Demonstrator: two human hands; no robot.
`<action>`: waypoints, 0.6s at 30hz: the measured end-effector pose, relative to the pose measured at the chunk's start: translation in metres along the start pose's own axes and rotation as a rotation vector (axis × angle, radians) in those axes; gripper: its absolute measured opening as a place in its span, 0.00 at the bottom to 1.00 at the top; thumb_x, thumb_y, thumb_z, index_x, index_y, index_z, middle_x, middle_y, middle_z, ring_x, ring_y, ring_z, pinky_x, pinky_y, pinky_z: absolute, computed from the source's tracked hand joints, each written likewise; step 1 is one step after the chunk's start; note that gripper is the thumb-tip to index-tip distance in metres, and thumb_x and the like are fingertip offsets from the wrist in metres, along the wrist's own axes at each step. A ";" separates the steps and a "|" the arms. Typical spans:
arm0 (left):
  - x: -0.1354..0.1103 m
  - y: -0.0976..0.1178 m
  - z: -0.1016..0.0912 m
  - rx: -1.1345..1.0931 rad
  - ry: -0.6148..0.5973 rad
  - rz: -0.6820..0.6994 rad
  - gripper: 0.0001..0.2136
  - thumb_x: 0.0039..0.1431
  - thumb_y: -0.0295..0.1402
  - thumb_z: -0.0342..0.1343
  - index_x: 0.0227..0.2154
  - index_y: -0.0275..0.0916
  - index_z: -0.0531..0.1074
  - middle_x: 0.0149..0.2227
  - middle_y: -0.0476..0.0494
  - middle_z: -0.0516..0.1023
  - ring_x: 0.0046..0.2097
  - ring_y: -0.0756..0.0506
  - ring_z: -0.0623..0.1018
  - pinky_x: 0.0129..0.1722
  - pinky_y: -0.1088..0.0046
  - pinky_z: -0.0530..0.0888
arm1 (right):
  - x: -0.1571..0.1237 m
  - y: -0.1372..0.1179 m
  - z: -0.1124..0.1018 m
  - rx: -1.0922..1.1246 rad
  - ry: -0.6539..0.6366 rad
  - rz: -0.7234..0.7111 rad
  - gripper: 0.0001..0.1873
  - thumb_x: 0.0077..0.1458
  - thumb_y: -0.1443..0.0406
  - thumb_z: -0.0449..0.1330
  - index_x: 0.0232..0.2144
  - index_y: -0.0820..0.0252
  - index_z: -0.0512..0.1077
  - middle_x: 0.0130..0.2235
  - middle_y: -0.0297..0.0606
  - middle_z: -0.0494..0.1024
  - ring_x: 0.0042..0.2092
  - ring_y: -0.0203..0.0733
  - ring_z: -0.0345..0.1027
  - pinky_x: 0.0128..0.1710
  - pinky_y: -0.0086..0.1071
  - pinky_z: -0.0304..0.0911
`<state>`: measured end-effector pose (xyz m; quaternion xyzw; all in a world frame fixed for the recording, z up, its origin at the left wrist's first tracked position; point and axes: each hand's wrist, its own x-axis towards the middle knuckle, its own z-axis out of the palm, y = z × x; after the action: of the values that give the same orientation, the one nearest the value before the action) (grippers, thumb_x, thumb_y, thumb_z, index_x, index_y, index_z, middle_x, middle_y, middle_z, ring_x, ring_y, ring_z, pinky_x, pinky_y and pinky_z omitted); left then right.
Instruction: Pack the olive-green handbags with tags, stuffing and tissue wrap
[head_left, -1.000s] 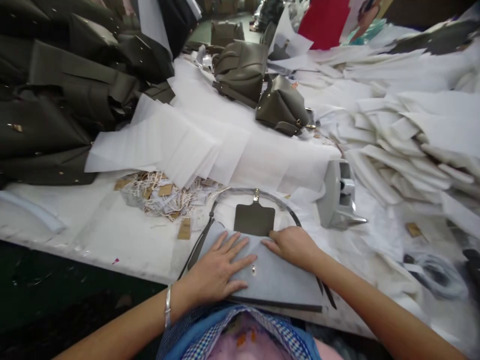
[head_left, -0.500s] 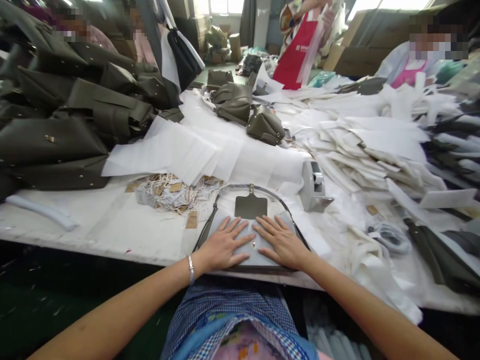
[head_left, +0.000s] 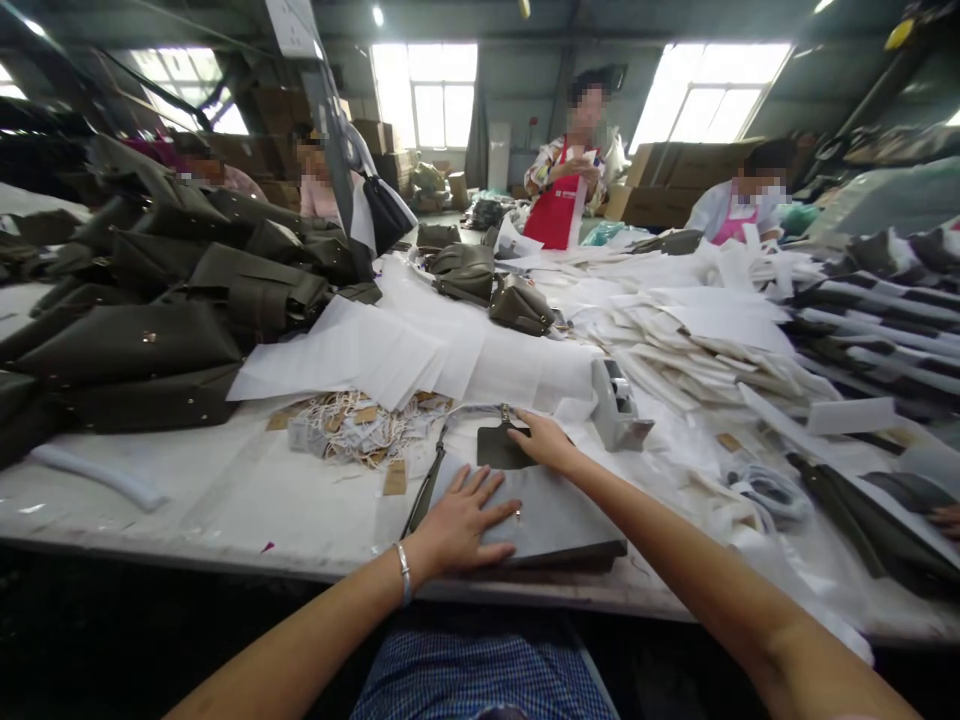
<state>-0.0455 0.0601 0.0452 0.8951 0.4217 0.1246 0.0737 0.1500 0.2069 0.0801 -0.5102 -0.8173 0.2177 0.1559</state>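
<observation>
A dark olive handbag [head_left: 427, 490] lies at the table's front edge with a pale foam sheet [head_left: 574, 520] over its front. Through the sheet shows a small gold clasp [head_left: 517, 515]. My left hand [head_left: 466, 522] rests flat on the sheet, fingers spread. At the far side of the bag, my right hand [head_left: 546, 442] has thumb and forefinger closed at the narrow tab of the dark flap [head_left: 495, 448], which is turned away from me. The shoulder strap [head_left: 450, 420] loops behind the flap, partly hidden by my right hand.
Strung tags [head_left: 360, 425] lie in a heap left of the bag, and a grey tape dispenser [head_left: 619, 410] stands to its right. Dark bags [head_left: 150, 350] are piled at left. White foam sheets [head_left: 345, 345] spread behind. Several people are across the table.
My right hand has lifted off the foam sheet and moved away from me to the flap's tab. My left hand stays flat on the sheet. The view has tilted up.
</observation>
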 end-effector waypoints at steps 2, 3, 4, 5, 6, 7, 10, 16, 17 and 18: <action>0.000 -0.001 0.000 0.004 -0.003 0.001 0.30 0.62 0.57 0.49 0.64 0.54 0.61 0.69 0.40 0.56 0.69 0.33 0.55 0.67 0.45 0.51 | 0.020 -0.007 0.004 0.028 0.017 0.055 0.25 0.61 0.63 0.60 0.59 0.68 0.68 0.50 0.52 0.79 0.54 0.55 0.73 0.55 0.44 0.66; 0.000 -0.001 0.000 0.007 -0.008 0.001 0.30 0.62 0.57 0.48 0.64 0.54 0.61 0.69 0.40 0.56 0.70 0.33 0.55 0.67 0.45 0.51 | 0.025 -0.010 0.004 0.053 0.020 0.066 0.25 0.61 0.63 0.60 0.59 0.67 0.68 0.48 0.50 0.81 0.52 0.55 0.74 0.53 0.43 0.67; -0.001 -0.001 0.000 0.010 -0.015 -0.001 0.30 0.62 0.58 0.48 0.64 0.54 0.60 0.69 0.41 0.56 0.70 0.33 0.55 0.67 0.45 0.51 | 0.025 -0.011 0.003 0.082 0.025 0.066 0.24 0.62 0.64 0.59 0.59 0.66 0.68 0.46 0.48 0.82 0.50 0.53 0.76 0.52 0.42 0.68; -0.001 -0.001 0.000 0.011 -0.019 -0.004 0.30 0.62 0.58 0.48 0.64 0.54 0.60 0.69 0.41 0.56 0.70 0.33 0.55 0.67 0.45 0.51 | 0.021 -0.012 0.001 0.113 0.031 0.057 0.24 0.63 0.64 0.58 0.60 0.64 0.68 0.46 0.45 0.82 0.50 0.51 0.76 0.52 0.40 0.69; -0.001 -0.001 0.000 0.011 -0.020 -0.008 0.30 0.62 0.58 0.47 0.64 0.54 0.60 0.69 0.41 0.56 0.69 0.33 0.55 0.67 0.46 0.51 | 0.013 -0.012 -0.001 0.142 0.035 0.042 0.23 0.64 0.65 0.56 0.60 0.62 0.68 0.48 0.42 0.82 0.51 0.48 0.76 0.53 0.39 0.69; -0.001 0.000 -0.001 0.009 -0.018 -0.013 0.30 0.62 0.58 0.47 0.64 0.54 0.60 0.69 0.41 0.56 0.69 0.33 0.55 0.67 0.45 0.51 | 0.001 -0.011 -0.004 0.176 0.039 0.015 0.22 0.64 0.65 0.55 0.59 0.59 0.69 0.49 0.39 0.81 0.52 0.46 0.75 0.54 0.37 0.68; 0.000 0.001 -0.002 -0.010 0.004 -0.020 0.29 0.62 0.57 0.48 0.63 0.54 0.62 0.68 0.41 0.58 0.69 0.32 0.57 0.67 0.45 0.52 | -0.047 -0.006 -0.010 0.298 0.034 -0.143 0.17 0.64 0.64 0.55 0.53 0.55 0.76 0.51 0.34 0.80 0.54 0.45 0.73 0.58 0.38 0.66; 0.001 0.002 -0.003 -0.035 0.023 0.005 0.28 0.62 0.53 0.53 0.62 0.48 0.65 0.60 0.40 0.71 0.63 0.34 0.65 0.68 0.44 0.49 | -0.113 0.015 0.009 0.336 -0.120 -0.483 0.21 0.60 0.73 0.52 0.50 0.54 0.77 0.55 0.38 0.77 0.59 0.43 0.68 0.63 0.40 0.62; 0.001 0.002 -0.003 -0.034 0.025 0.007 0.28 0.62 0.52 0.53 0.61 0.48 0.66 0.60 0.40 0.72 0.63 0.34 0.66 0.68 0.44 0.49 | -0.115 0.019 0.014 0.332 -0.118 -0.504 0.22 0.60 0.74 0.52 0.51 0.55 0.77 0.56 0.39 0.76 0.60 0.43 0.67 0.64 0.41 0.61; 0.002 0.002 -0.003 -0.029 0.030 0.011 0.28 0.62 0.52 0.53 0.61 0.47 0.67 0.59 0.41 0.72 0.63 0.34 0.66 0.68 0.44 0.50 | -0.116 0.022 0.018 0.333 -0.106 -0.521 0.23 0.60 0.75 0.52 0.52 0.56 0.76 0.56 0.40 0.76 0.61 0.43 0.66 0.64 0.41 0.60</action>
<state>-0.0440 0.0602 0.0488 0.8943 0.4159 0.1448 0.0797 0.2085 0.1073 0.0495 -0.2391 -0.8805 0.3278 0.2450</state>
